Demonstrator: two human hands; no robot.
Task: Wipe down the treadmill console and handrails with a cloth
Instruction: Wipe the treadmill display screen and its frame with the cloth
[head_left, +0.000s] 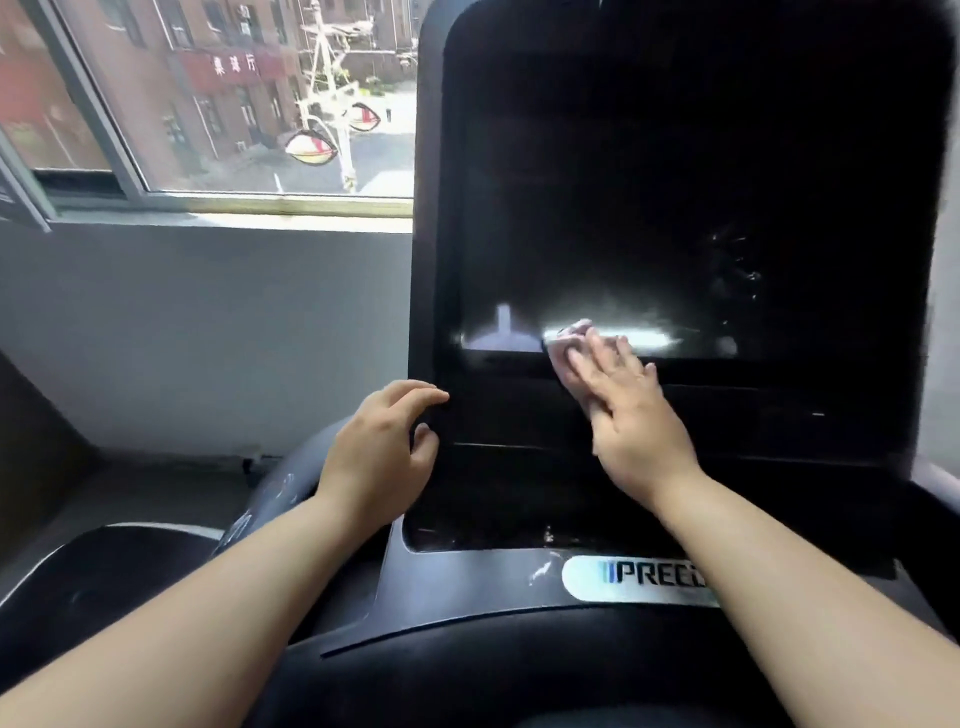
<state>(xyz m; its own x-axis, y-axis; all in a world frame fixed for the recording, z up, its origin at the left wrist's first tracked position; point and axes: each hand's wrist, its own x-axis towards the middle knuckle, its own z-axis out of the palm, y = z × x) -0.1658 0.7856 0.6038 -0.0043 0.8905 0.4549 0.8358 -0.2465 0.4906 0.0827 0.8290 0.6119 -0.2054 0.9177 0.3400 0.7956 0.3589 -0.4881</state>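
Grey wall and a window (218, 98) sit left of the black console (675, 208). Flat-fingered, the right hand (631, 410) presses a pale cloth (571, 343) against the console's lower screen edge; the left hand (382, 447) loosely grips its left edge.

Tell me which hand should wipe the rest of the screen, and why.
Right. The right hand presses the cloth flat on the screen at its lower edge. The left hand only holds the console by its left edge and has no cloth.
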